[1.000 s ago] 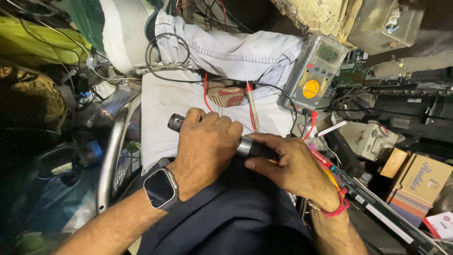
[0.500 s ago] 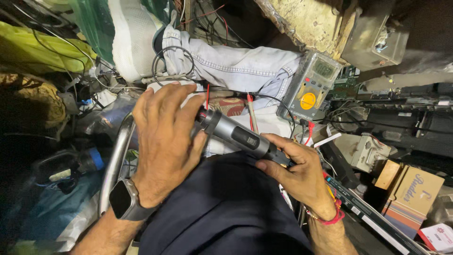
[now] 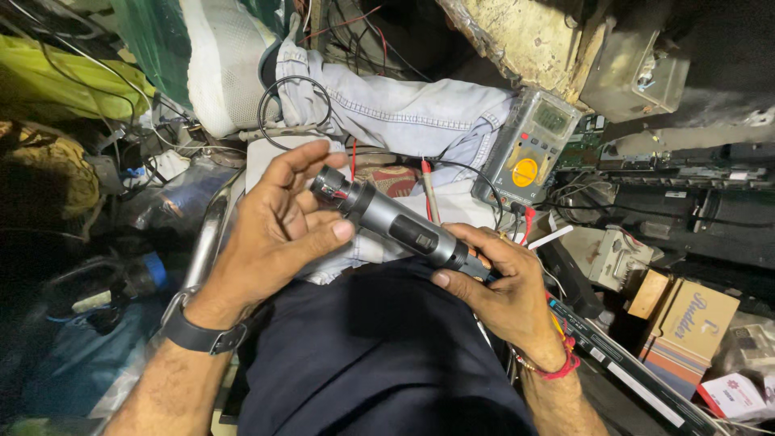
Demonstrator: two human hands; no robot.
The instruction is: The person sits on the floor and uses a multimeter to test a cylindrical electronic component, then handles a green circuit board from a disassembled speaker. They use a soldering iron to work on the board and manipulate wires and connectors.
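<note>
A dark grey cylindrical torch-like tool [image 3: 395,222] lies slanted over my lap, its open end with red wires pointing up left. My right hand [image 3: 500,287] grips its lower end. My left hand [image 3: 278,226], fingers spread, touches the upper end, thumb against the barrel. A watch sits on my left wrist, a red thread on my right.
A grey and yellow multimeter [image 3: 529,149] stands at the upper right, its red probe [image 3: 429,190] and black lead across pale denim cloth [image 3: 395,109]. A metal tube [image 3: 206,234] runs at the left. Boxes [image 3: 686,335], circuit boards and cables crowd the right side.
My left hand has come off the tool's upper end and opened, baring the end with the red wires. The tool has tilted up to the left. My right hand keeps its hold.
</note>
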